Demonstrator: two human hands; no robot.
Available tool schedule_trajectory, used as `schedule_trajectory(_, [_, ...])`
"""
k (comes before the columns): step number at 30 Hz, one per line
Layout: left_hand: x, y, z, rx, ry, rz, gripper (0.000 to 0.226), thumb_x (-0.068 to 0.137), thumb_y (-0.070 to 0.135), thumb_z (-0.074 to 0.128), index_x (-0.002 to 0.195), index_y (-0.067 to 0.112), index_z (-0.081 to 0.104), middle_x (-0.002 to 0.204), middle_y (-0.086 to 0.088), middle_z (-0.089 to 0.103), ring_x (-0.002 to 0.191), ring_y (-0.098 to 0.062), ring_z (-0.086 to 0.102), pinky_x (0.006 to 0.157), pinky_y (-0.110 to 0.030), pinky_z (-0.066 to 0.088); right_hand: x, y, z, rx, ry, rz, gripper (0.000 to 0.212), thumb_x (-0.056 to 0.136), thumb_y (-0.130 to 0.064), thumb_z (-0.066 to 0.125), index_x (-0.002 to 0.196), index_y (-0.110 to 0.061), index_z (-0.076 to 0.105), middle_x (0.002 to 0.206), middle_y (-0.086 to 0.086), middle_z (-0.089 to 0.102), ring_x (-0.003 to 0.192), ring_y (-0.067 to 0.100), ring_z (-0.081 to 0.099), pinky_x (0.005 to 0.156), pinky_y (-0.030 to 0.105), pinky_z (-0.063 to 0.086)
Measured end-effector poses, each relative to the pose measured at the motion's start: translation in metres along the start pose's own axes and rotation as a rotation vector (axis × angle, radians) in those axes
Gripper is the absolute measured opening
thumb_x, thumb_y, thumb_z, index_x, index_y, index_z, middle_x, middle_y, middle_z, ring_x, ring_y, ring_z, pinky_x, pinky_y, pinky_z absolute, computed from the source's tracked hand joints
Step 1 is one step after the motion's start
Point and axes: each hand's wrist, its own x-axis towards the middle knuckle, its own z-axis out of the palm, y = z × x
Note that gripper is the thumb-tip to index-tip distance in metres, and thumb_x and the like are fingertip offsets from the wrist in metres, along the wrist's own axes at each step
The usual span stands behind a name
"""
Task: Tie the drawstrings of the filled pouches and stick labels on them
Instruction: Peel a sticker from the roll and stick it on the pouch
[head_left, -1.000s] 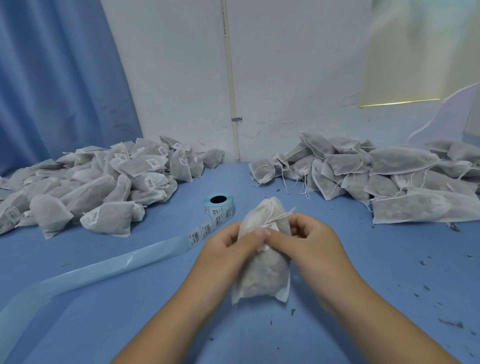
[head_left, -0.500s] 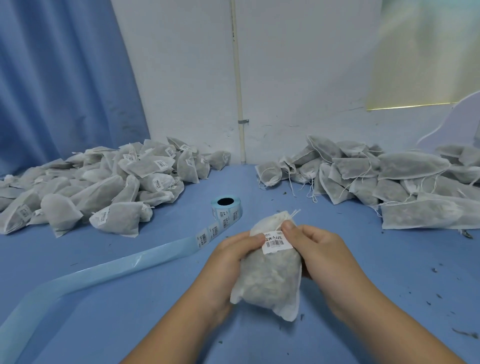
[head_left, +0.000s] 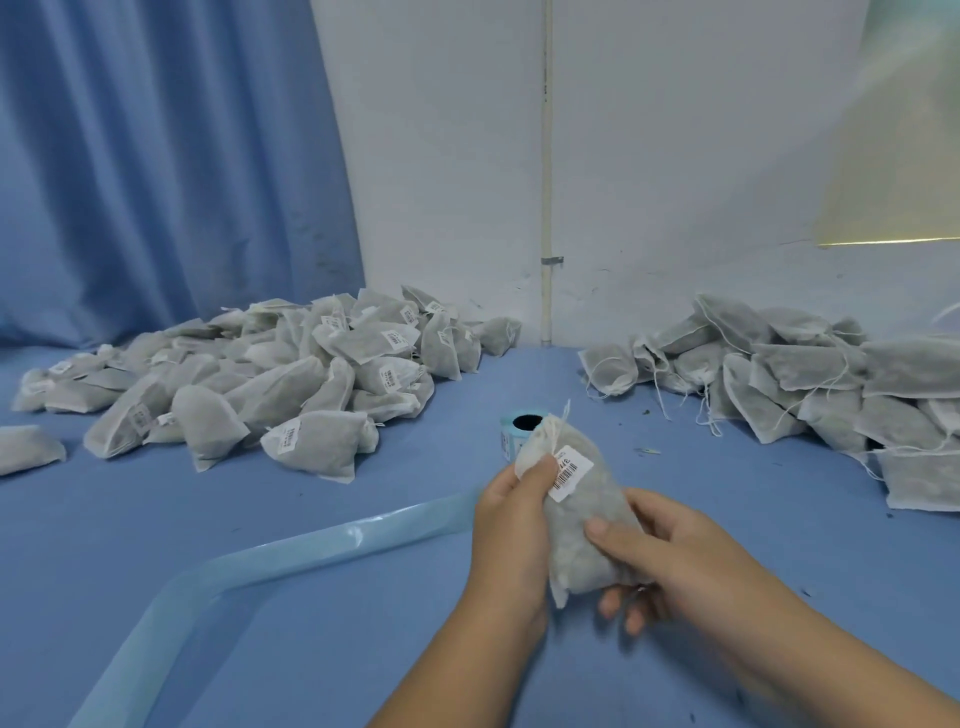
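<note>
The pouch sits between both hands, over the blue table. The left hand grips its top, thumb right beside the white label. The right hand holds its bottom (thumb in front, fingers curled under). String ends stick up from the bunched neck. The label roll is just behind.
</note>
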Motion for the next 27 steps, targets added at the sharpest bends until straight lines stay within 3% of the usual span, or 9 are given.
schedule_trajectory(3, [0.012,0.012,-0.010,-0.221,0.009,-0.011,0.031,0.093,0.024,0.050,0.101,-0.001,0.068,0.096,-0.020,0.072,0.092,-0.034,0.066,0.087,-0.046,0.053,0.021,-0.015,0.011,0.065,0.032,0.025,0.023,0.087,-0.023,0.066,0.102,-0.005,0.064,0.066,0.009,0.066,0.047,0.019,0.054,0.040,0.024,0.040])
schedule_trajectory(7, [0.032,0.023,-0.027,-0.428,0.135,0.067,0.029,0.096,0.024,0.045,0.073,0.012,0.058,0.056,0.001,0.063,0.050,-0.012,0.059,0.049,-0.024,0.045,0.058,-0.036,0.030,0.122,0.031,0.034,0.018,0.087,-0.024,0.065,0.091,-0.006,0.063,0.061,0.006,0.061,0.045,0.016,0.049,0.042,0.025,0.037])
schedule_trajectory(12, [0.057,0.032,-0.048,-0.551,0.334,0.076,0.028,0.096,0.028,0.046,0.082,0.010,0.061,0.066,-0.004,0.056,0.050,-0.015,0.044,0.049,-0.026,0.033,0.114,-0.068,0.078,0.180,-0.046,0.098,0.015,0.087,-0.020,0.065,0.083,-0.006,0.063,0.057,0.006,0.054,0.042,0.013,0.047,0.036,0.022,0.038])
schedule_trajectory(13, [0.060,0.033,-0.051,-0.561,0.359,0.083,0.026,0.096,0.028,0.047,0.083,0.009,0.060,0.069,-0.004,0.053,0.048,-0.015,0.041,0.048,-0.026,0.032,0.130,-0.081,0.086,0.253,-0.059,0.071,0.013,0.088,-0.018,0.065,0.084,-0.006,0.063,0.064,0.008,0.056,0.046,0.015,0.051,0.042,0.022,0.045])
schedule_trajectory(15, [0.064,0.033,-0.054,-0.560,0.370,0.091,0.023,0.094,0.026,0.049,0.084,0.008,0.060,0.072,-0.005,0.049,0.045,-0.014,0.039,0.047,-0.026,0.031,0.168,-0.113,0.097,0.430,-0.050,-0.053,0.012,0.092,-0.015,0.063,0.095,-0.004,0.060,0.089,0.013,0.057,0.072,0.019,0.063,0.072,0.025,0.057])
schedule_trajectory(17, [0.063,0.031,-0.052,-0.534,0.351,0.092,0.021,0.093,0.024,0.050,0.083,0.008,0.061,0.071,-0.005,0.049,0.042,-0.015,0.040,0.047,-0.026,0.032,0.198,-0.140,0.100,0.563,0.015,-0.150,0.023,0.093,-0.013,0.061,0.114,-0.002,0.056,0.108,0.014,0.049,0.100,0.021,0.061,0.093,0.028,0.053])
schedule_trajectory(20, [0.062,0.032,-0.049,-0.479,0.312,0.109,0.021,0.091,0.019,0.051,0.079,0.008,0.063,0.068,-0.005,0.050,0.040,-0.015,0.040,0.047,-0.027,0.033,0.224,-0.134,0.103,0.493,0.043,-0.159,0.006,0.096,-0.002,0.050,0.100,-0.005,0.054,0.090,0.008,0.050,0.086,0.016,0.061,0.075,0.021,0.056])
schedule_trajectory(24, [0.060,0.028,-0.042,-0.376,0.240,0.171,0.022,0.091,0.014,0.049,0.075,0.009,0.063,0.062,-0.002,0.051,0.040,-0.014,0.040,0.043,-0.022,0.033,0.207,-0.087,0.099,0.219,0.016,-0.108,0.024,0.094,0.004,0.040,0.086,-0.004,0.062,0.083,0.012,0.066,0.064,0.021,0.070,0.058,0.026,0.059])
schedule_trajectory(27, [0.058,0.022,-0.039,-0.298,0.191,0.174,0.021,0.090,0.012,0.049,0.075,0.010,0.064,0.060,0.001,0.052,0.041,-0.013,0.040,0.042,-0.020,0.032,0.186,-0.060,0.071,0.176,0.082,-0.080,0.034,0.093,0.008,0.032,0.086,0.000,0.065,0.086,0.017,0.071,0.063,0.027,0.072,0.052,0.027,0.057])
